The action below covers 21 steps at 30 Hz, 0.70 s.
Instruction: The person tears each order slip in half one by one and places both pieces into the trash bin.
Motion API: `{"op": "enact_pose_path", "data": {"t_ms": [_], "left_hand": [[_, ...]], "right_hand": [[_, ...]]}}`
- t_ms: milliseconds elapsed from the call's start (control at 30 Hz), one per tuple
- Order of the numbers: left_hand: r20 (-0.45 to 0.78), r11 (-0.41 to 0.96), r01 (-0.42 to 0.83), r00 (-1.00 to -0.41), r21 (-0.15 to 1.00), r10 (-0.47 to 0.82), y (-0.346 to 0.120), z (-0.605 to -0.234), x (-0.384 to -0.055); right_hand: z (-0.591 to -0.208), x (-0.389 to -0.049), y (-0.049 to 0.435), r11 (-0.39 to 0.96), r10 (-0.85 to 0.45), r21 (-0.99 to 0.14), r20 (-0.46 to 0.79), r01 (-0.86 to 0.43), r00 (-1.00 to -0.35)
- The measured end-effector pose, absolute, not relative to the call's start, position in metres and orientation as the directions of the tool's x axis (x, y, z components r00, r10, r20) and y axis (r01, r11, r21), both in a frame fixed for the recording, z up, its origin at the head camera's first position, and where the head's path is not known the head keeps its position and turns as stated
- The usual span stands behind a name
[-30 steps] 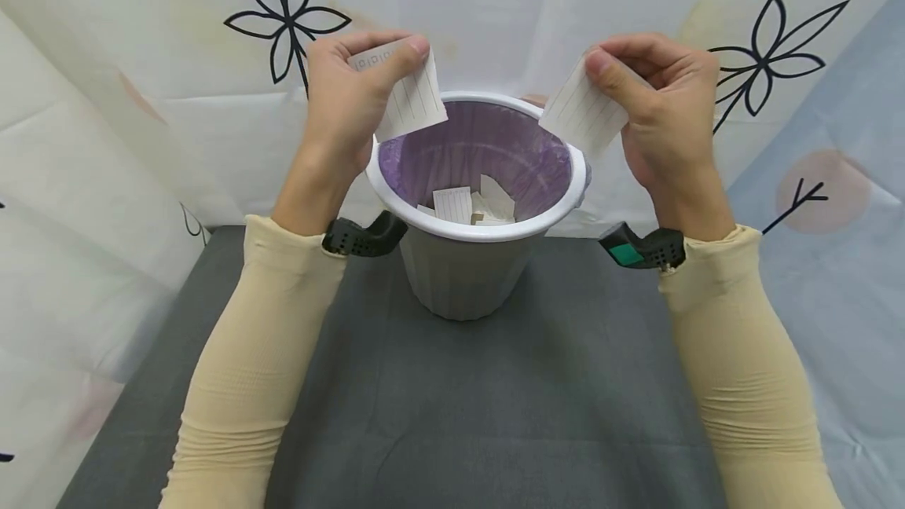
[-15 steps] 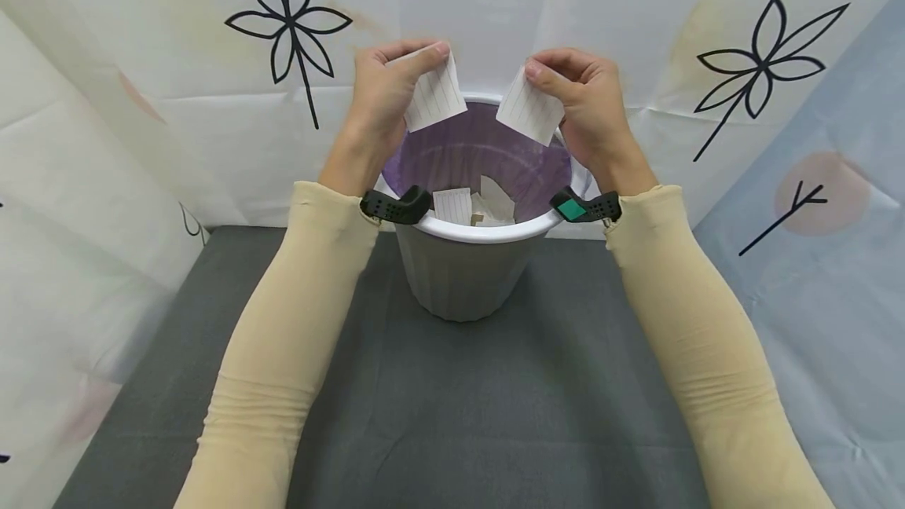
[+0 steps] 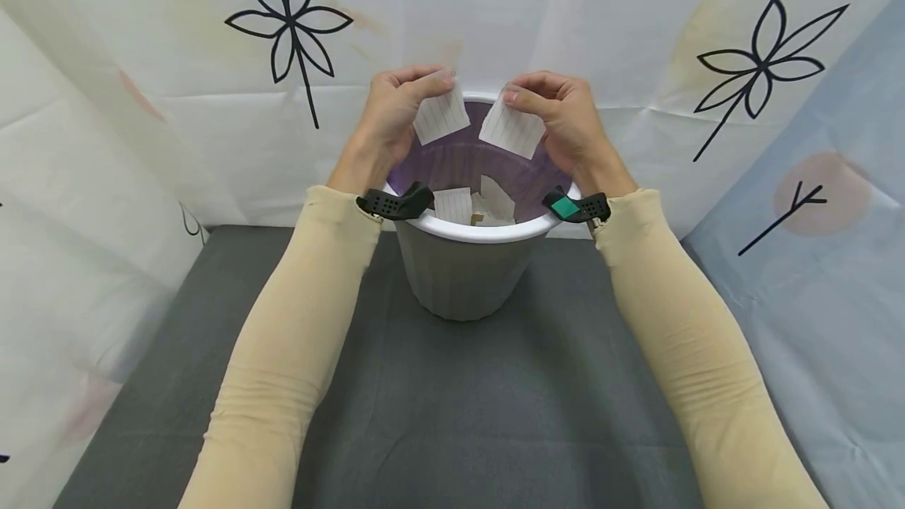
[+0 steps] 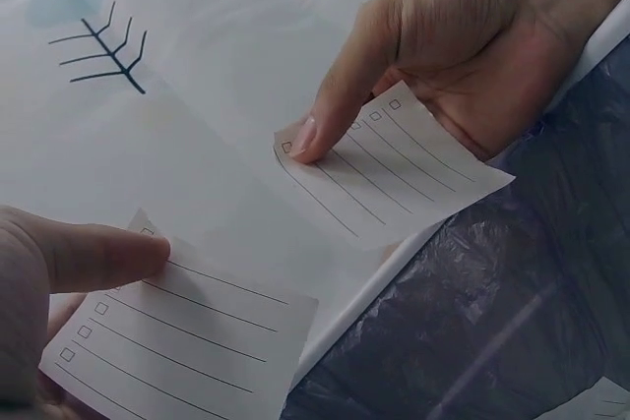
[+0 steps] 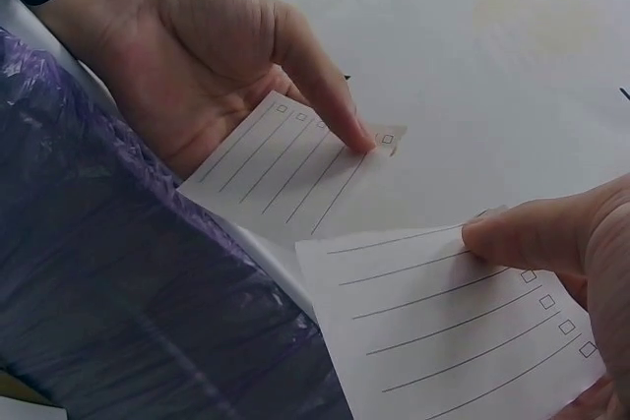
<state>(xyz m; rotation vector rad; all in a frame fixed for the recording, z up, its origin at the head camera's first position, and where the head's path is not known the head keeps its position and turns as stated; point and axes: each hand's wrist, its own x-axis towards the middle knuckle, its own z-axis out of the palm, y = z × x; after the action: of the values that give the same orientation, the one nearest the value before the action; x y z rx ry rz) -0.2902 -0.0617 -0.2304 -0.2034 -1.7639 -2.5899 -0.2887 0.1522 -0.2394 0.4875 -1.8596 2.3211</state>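
My left hand (image 3: 397, 112) pinches a piece of lined paper (image 3: 443, 118) between thumb and fingers, over the bin's left side. A second lined piece (image 3: 512, 130) is pinched by my right hand (image 3: 562, 120), over the right side. Both pieces hang apart above the mouth of the bin (image 3: 463, 277). Small checkboxes run along one edge of each piece, as the wrist views show; the left-hand paper (image 4: 187, 331) looks largest in the left wrist view. Inside the bin, a purple plastic liner (image 3: 467, 159) covers the wall, and several paper scraps (image 3: 452, 206) lie at the bottom.
The bin stands on a table with a dark grey cloth (image 3: 452, 415). Behind it hangs a white curtain (image 3: 495, 6) printed with black leaf outlines. Black wrist devices (image 3: 397, 203) sit at both cuffs, overlapping the white bin rim (image 3: 481, 235) in the head view.
Both hands have come closer together over the bin and lowered slightly, each still pinching its paper. The right hand has travelled farthest, moving left. The scraps in the bin look the same.
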Motion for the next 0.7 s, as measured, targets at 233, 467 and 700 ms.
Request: {"op": "enact_pose_path", "data": {"t_ms": [233, 467, 700], "left_hand": [[0.161, -0.231, 0.136, -0.983, 0.963, 0.093, -0.0610, -0.2335, -0.2885], [0.177, -0.083, 0.169, -0.979, 0.982, 0.097, -0.0619, -0.2351, -0.2862], [0.164, -0.011, 0.164, -0.980, 0.986, 0.110, -0.0621, -0.2357, -0.2856]], "right_hand": [[-0.2421, -0.2897, 0.1520, -0.185, -0.129, -0.926, 0.355, -0.329, -0.926], [-0.2428, -0.2880, 0.1513, -0.173, -0.181, -0.933, 0.346, -0.316, -0.921], [-0.2413, -0.2849, 0.1513, -0.138, -0.199, -0.946, 0.318, -0.295, -0.927]]}}
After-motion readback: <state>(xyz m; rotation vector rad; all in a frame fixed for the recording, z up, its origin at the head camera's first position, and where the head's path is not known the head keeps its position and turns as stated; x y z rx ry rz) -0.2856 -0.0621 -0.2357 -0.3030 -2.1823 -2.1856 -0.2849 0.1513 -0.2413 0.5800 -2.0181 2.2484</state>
